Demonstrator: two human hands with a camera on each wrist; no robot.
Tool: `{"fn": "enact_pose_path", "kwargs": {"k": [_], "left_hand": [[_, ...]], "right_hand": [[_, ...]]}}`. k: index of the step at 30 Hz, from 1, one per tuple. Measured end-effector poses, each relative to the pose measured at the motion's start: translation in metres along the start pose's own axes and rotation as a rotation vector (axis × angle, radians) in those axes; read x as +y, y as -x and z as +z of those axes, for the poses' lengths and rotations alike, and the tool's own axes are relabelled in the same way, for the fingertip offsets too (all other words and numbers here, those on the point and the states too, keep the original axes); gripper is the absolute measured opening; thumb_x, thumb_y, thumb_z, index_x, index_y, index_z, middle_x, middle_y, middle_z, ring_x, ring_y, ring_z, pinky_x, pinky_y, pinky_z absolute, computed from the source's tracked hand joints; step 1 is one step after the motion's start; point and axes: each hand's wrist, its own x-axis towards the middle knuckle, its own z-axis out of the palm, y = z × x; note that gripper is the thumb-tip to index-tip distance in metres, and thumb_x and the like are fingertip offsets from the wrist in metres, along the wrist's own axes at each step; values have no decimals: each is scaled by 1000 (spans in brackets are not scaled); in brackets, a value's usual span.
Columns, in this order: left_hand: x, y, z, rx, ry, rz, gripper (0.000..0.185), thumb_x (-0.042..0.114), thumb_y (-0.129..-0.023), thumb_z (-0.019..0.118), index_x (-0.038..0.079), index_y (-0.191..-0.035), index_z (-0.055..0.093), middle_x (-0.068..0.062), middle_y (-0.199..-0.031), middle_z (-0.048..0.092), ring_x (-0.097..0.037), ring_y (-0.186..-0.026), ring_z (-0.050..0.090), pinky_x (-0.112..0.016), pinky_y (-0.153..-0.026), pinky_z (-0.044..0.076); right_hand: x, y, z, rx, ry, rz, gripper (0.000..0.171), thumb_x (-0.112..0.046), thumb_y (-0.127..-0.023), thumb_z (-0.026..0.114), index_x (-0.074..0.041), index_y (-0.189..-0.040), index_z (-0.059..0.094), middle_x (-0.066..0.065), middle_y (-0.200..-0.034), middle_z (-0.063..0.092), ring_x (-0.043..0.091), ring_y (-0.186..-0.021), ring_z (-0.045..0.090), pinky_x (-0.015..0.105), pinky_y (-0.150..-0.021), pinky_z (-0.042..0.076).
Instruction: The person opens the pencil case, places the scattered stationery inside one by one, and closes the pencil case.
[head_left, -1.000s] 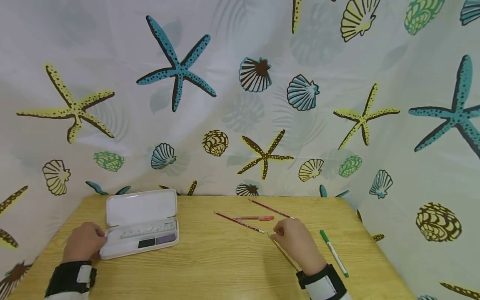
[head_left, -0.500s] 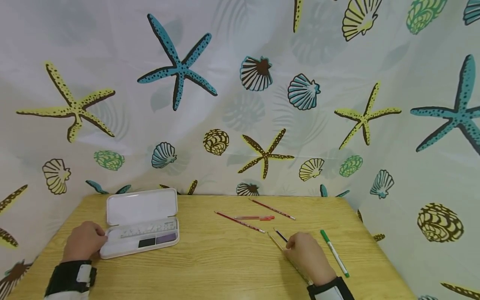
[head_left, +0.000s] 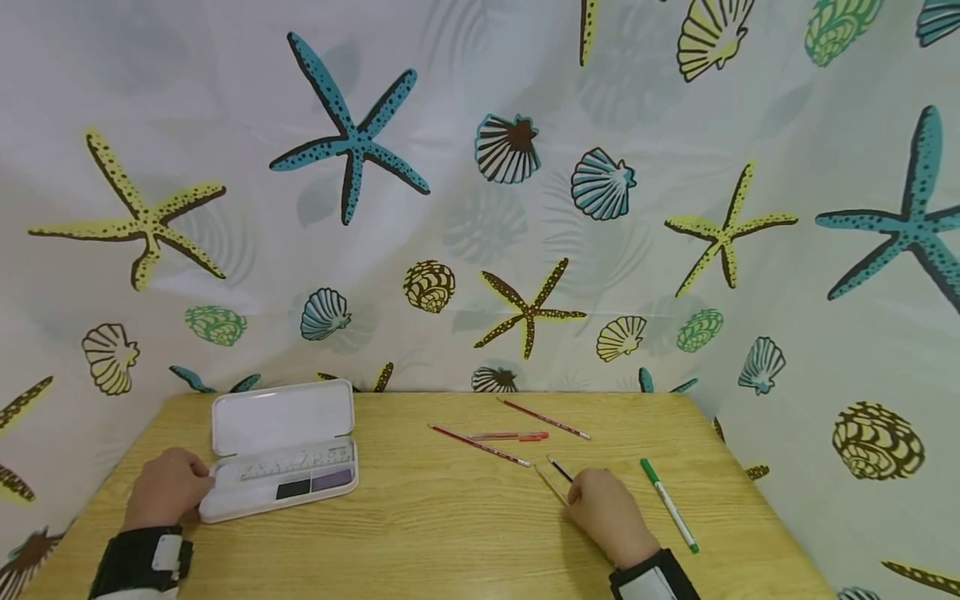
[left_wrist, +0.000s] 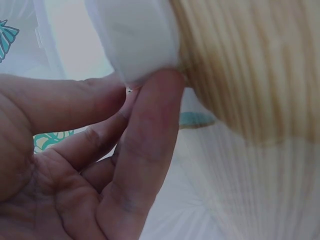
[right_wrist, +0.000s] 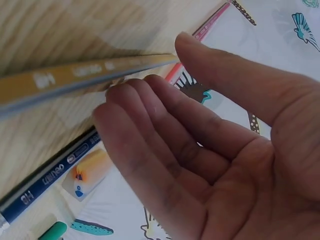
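Packing at an early stage: case open, every pencil and pen outside it

The white pencil case [head_left: 281,454] lay open at the left of the wooden table [head_left: 420,533], lid folded back; a ruler and two dark blocks, likely erasers, sat in its tray. The left hand [head_left: 167,490] steadied the case at its near-left corner, thumb and fingers [left_wrist: 150,130] pinching the white rim.

The right hand [head_left: 606,512] rested on the table well to the right, over a yellow pencil [head_left: 551,486] and a dark blue pencil [head_left: 561,469]. In the right wrist view its fingers [right_wrist: 150,140] were only loosely bent, fingertips touching the yellow pencil, no grip closed round it.

Lying loose, apart from the case: two red pencils [head_left: 480,445] [head_left: 543,418], a red pen [head_left: 510,436], and a green pen [head_left: 670,506] just right of the right hand.

Judgement: nothing long was stowed; six items remained on the table.
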Motion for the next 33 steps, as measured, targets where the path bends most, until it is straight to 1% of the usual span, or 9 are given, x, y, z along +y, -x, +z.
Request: {"fn": "enact_pose_path", "kwargs": {"k": [4, 11, 18, 21, 25, 28, 33], "left_hand": [[0, 0, 1, 5, 1, -2, 25, 7, -90, 68, -15, -98, 64, -20, -81, 62, -28, -70, 59, -37, -60, 48], [-1, -1, 2, 5, 8, 3, 24, 7, -89, 69, -15, -97, 64, -19, -80, 62, -28, -69, 59, -36, -59, 47], [0, 1, 1, 9, 11, 4, 23, 7, -90, 68, -15, -97, 64, -19, -80, 61, -28, -69, 59, -36, -60, 47], [0, 1, 1, 10, 4, 5, 23, 6, -90, 68, -15, -97, 64, -20, -80, 61, -28, -70, 58, -36, -60, 48], [0, 1, 2, 10, -3, 6, 23, 7, -90, 68, -15, -97, 64, -20, -80, 61, -29, -71, 58, -37, -61, 47], [0, 1, 2, 15, -3, 1, 22, 6, -90, 68, -15, -97, 65, -19, -80, 61, -28, -70, 58, -36, -60, 47], [1, 1, 3, 29, 2, -1, 21, 6, -90, 68, -14, -95, 65, -19, -79, 61, -27, -68, 58, -35, -58, 47]], "right_hand": [[-1, -1, 2, 26, -4, -25, 20, -8, -73, 90, -9, -73, 70, 1, -75, 66, 15, -67, 60, 39, -62, 53], [0, -3, 6, 61, -27, -38, 21, -2, -69, 90, -8, -74, 70, 1, -75, 65, 15, -67, 58, 40, -62, 52], [4, -6, 9, 87, -50, -47, 21, 8, -70, 80, -10, -73, 70, 0, -74, 64, 14, -68, 56, 38, -62, 51], [4, -6, 9, 93, -43, -54, 21, 9, -70, 79, -9, -72, 69, 0, -74, 63, 14, -67, 54, 37, -60, 49], [1, -4, 7, 75, -23, -48, 19, 7, -71, 80, -9, -73, 69, 1, -74, 62, 15, -65, 54, 36, -58, 48], [0, -3, 5, 68, -15, -46, 19, 7, -72, 80, -8, -73, 70, 2, -74, 63, 15, -65, 55, 35, -57, 49], [0, -3, 4, 80, -16, -56, 17, 8, -73, 78, -9, -73, 72, 2, -76, 66, 14, -65, 56, 36, -57, 50]]}}
